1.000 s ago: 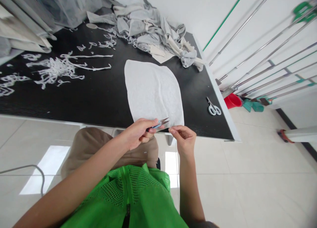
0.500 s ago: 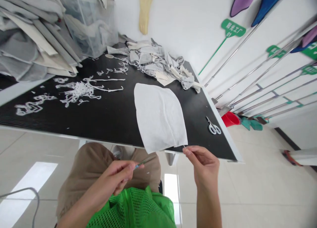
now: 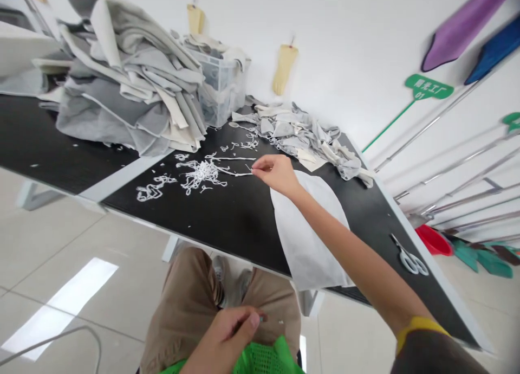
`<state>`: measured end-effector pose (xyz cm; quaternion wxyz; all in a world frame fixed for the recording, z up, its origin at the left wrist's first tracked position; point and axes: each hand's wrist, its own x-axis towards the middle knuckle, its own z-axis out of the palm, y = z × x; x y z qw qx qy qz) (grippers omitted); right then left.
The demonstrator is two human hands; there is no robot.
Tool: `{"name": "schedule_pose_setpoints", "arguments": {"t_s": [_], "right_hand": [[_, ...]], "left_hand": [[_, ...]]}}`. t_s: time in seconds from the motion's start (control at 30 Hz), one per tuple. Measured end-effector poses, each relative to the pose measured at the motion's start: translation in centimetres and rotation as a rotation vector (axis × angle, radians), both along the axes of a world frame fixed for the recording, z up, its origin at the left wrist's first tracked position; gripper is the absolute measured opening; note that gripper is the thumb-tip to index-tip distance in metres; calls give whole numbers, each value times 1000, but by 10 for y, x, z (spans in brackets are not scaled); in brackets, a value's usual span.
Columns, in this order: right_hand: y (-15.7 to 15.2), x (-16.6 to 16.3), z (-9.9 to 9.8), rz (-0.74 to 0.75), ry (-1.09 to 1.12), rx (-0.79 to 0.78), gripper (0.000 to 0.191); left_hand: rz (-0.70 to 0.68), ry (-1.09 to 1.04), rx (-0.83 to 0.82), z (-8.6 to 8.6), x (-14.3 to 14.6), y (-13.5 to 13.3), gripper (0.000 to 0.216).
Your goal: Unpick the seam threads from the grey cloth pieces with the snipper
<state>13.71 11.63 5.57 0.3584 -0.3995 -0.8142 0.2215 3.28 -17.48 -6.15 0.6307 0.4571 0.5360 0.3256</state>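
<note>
My left hand (image 3: 229,336) is closed above my lap. A little blue-green end of a thin tool shows at its fingertips, the rest hidden in the fingers. My right hand (image 3: 274,173) reaches across the table with thumb and fingers pinched, a short bit of thread at the tips. Beside those fingertips lie the ends of long white thread strands (image 3: 233,158), which run to a tangled thread pile (image 3: 203,172). Under my right forearm, a white cloth piece (image 3: 300,244) lies flat, its near end hanging over the table's front edge.
White-handled scissors (image 3: 410,260) lie at the table's right. Crumpled grey and cream cloth scraps (image 3: 292,127) sit along the back. A tall stack of grey cloths (image 3: 130,81) and a clear plastic bin (image 3: 221,86) stand at left. Mops and a red dustpan (image 3: 434,239) are beyond the right edge.
My right hand has moved from the cloth's near corner up and left to the thread strands. My left hand remains over my lap, its tool now mostly hidden. The view has shifted left.
</note>
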Motion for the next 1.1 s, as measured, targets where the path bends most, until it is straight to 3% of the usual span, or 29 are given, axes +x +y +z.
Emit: {"name": "schedule_pose_setpoints", "arguments": {"t_s": [0.13, 0.23, 0.3, 0.47, 0.57, 0.73, 0.87, 0.93, 1.03, 1.1], "right_hand": [[53, -60, -21, 152, -101, -51, 11], [67, -91, -29, 327, -198, -91, 27], [67, -102, -30, 394, -266, -33, 31], [56, -105, -18, 334, -367, 250, 9], [56, -100, -10, 269, -410, 320, 27], [65, -91, -4, 438, -385, 338, 22], [60, -91, 0, 375, -392, 342, 13], [56, -95, 2, 317, -427, 337, 22], [56, -106, 3, 388, -477, 266, 14], [60, -111, 3, 455, -465, 218, 22]], "left_hand": [[7, 49, -19, -4, -17, -2, 70], [7, 54, -39, -9, -27, -1, 71], [33, 59, -49, -12, -31, 0, 71], [26, 43, -67, -9, -32, 6, 72], [-33, 37, -66, -4, -27, 7, 70], [-129, 84, -46, -3, -13, 5, 65], [-253, 101, 25, -5, -2, 6, 67], [-301, 94, 55, -6, 2, 7, 73], [-298, 79, 66, -6, 4, 8, 75], [-296, 72, 51, -3, 1, 7, 71]]}}
